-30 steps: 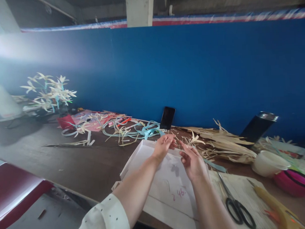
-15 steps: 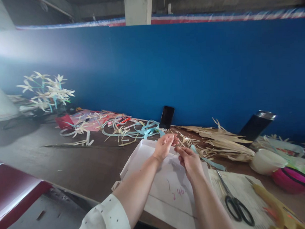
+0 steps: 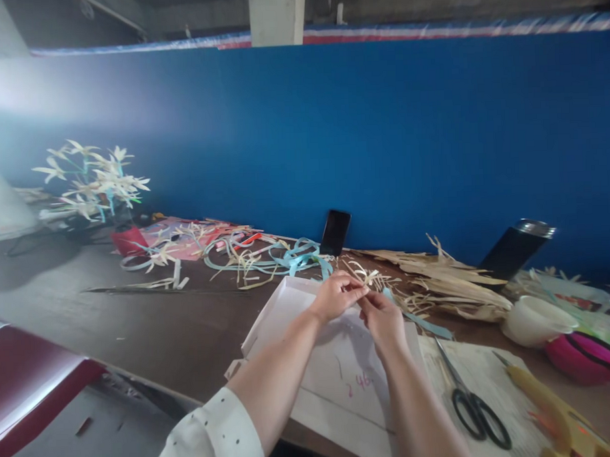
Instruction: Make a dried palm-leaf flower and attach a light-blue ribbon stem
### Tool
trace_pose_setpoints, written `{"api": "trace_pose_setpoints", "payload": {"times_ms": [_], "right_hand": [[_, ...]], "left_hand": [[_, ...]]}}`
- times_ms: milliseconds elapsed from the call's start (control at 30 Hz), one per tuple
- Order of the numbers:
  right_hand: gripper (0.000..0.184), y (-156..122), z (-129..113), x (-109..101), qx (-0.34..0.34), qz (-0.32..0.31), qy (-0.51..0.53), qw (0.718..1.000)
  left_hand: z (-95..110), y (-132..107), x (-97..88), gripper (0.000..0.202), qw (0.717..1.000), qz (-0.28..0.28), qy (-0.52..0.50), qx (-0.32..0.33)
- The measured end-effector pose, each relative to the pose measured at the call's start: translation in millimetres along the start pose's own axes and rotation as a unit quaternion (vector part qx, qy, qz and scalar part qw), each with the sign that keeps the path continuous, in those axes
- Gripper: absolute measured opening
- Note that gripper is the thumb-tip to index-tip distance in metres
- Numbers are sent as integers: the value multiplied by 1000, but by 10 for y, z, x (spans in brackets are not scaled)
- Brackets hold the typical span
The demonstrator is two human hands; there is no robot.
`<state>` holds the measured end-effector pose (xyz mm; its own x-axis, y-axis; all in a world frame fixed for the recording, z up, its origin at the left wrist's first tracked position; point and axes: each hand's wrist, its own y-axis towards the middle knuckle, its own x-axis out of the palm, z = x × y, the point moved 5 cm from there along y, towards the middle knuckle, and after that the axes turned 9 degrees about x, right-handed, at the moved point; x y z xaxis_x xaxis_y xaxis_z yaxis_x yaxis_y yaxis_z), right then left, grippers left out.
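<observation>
My left hand is closed in a pinch over the far part of an open white box lid. Right against its fingertips, my right hand pinches too, thumb and forefinger together. Whatever small, thin thing lies between the fingers is mostly hidden. Pale husk strips show just beyond the fingertips, and I cannot tell if any of them is held. Pink handwritten numbers mark the lid below my hands.
Black-handled scissors and a yellow glue gun lie right, near a white cup and pink pouch. Behind are dried husks, a phone, blue ribbon and a black bottle. White flowers stand left.
My left hand has turned and come down slightly to the right, so its fingertips now meet those of my right hand. The things on the table have stayed put.
</observation>
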<state>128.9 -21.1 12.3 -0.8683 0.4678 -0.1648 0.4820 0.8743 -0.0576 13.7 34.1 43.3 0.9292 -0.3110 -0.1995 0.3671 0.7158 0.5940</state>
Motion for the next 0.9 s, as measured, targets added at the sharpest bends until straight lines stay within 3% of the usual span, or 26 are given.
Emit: {"api": "trace_pose_setpoints", "payload": {"times_ms": [267,633,900], "right_hand": [[37,-60,-88,54,-15,-18,-43,999],[40,-41,-37,84,-11,-25,-57,998],[32,-28,-43,81,-50,-24,-88,995]], "left_hand": [[-116,-26,-60,25,984,54,-116,-122],[-271,-23,-125,29,975,126,-130,-128],[-272,-25,-138,29,970,151,-145,-128]]}}
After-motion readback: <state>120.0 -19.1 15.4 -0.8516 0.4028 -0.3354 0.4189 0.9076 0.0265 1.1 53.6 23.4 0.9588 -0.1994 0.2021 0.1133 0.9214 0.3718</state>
